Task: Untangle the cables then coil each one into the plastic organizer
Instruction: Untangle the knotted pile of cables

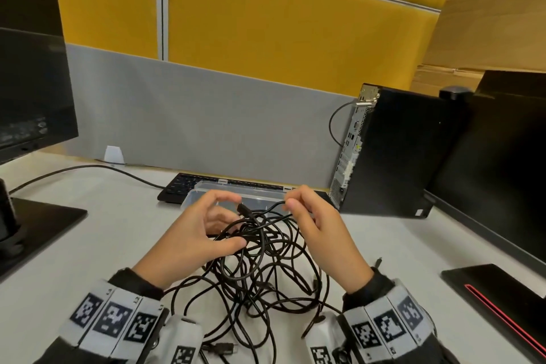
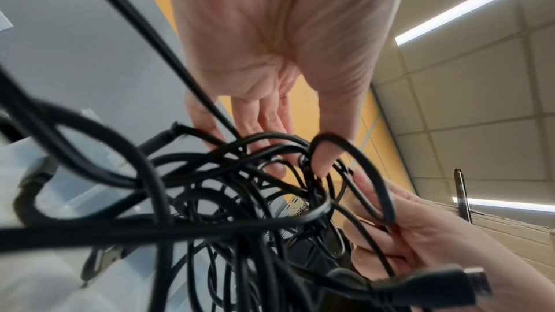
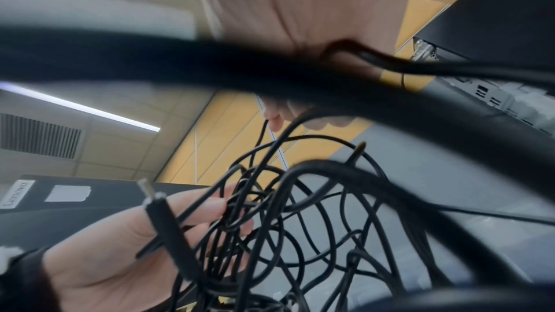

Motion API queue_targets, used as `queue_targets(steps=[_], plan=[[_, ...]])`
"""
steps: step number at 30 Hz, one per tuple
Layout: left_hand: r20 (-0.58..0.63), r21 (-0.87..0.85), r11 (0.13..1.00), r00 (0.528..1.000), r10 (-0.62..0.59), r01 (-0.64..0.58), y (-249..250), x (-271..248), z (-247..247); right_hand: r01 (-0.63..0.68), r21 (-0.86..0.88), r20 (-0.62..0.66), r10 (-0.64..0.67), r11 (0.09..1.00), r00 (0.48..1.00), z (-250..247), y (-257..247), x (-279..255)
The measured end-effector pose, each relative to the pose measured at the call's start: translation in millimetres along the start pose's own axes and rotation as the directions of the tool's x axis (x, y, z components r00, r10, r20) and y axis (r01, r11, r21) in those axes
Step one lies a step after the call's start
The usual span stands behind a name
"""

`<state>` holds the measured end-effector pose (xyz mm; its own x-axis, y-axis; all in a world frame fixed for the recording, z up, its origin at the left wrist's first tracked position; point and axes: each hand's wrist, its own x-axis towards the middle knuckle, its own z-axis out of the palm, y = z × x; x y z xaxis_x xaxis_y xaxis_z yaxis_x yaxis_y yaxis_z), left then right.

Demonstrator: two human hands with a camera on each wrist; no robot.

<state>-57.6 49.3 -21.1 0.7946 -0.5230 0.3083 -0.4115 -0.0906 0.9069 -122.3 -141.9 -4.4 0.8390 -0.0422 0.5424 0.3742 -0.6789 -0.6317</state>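
A tangle of thin black cables [image 1: 260, 269] lies on the white desk and is lifted at its top between both hands. My left hand [image 1: 204, 227] has its thumb hooked under a bunch of strands, fingers curled above them; the same hand [image 2: 270, 94] shows loops over its fingers in the left wrist view. My right hand [image 1: 310, 216] pinches one strand near a black plug [image 1: 243, 210]. The clear plastic organizer [image 1: 254, 193] lies open just behind the hands. In the right wrist view the cables [image 3: 300, 222] hang blurred below the right hand's fingertips [image 3: 276, 118].
A black keyboard [image 1: 189, 185] sits behind the organizer. A monitor [image 1: 29, 74] with its base stands at left, a black PC tower [image 1: 396, 151] and a second monitor [image 1: 508, 162] at right. A grey and yellow partition [image 1: 236, 97] closes the desk's far edge.
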Motion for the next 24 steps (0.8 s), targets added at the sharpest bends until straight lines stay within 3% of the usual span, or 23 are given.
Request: queue_targets(steps=[16, 24], plan=[[0.045, -0.051, 0.996, 0.997, -0.069, 0.071, 3, -2, -3, -0.034, -0.034, -0.049, 0.033, 0.999, 0.998, -3, 12, 5], [0.042, -0.124, 0.990, 0.997, -0.059, 0.064, 2, -2, -4, -0.028, -0.063, 0.017, 0.029, 0.998, 0.999, -5, 12, 7]])
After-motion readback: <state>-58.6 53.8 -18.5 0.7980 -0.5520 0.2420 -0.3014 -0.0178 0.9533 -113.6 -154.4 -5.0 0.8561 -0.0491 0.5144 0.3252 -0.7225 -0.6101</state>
